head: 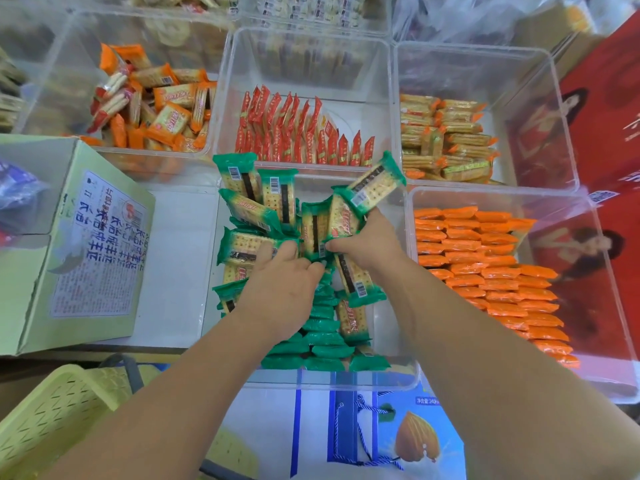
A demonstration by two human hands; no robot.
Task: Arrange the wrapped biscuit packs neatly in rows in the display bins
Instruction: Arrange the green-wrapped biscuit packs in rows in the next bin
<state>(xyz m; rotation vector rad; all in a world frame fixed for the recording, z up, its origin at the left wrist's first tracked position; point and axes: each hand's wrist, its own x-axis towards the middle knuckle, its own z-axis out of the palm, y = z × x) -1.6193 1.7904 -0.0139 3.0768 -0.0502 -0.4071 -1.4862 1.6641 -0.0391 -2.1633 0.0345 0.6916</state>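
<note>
Both hands, left hand (277,285) and right hand (367,244), grasp green packs (311,233) in centre bin (398,379) (row forming at 6 o'clock); next, stand loose packs upright.

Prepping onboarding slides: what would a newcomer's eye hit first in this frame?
First, the jumble of green-wrapped biscuit packs in the centre clear bin, with the left hand and right hand buried in it, each with a grip on packs. Next, the contrast: tidy rows of orange packs in the bin to the right, and red packs standing on edge in the bin behind.
</note>
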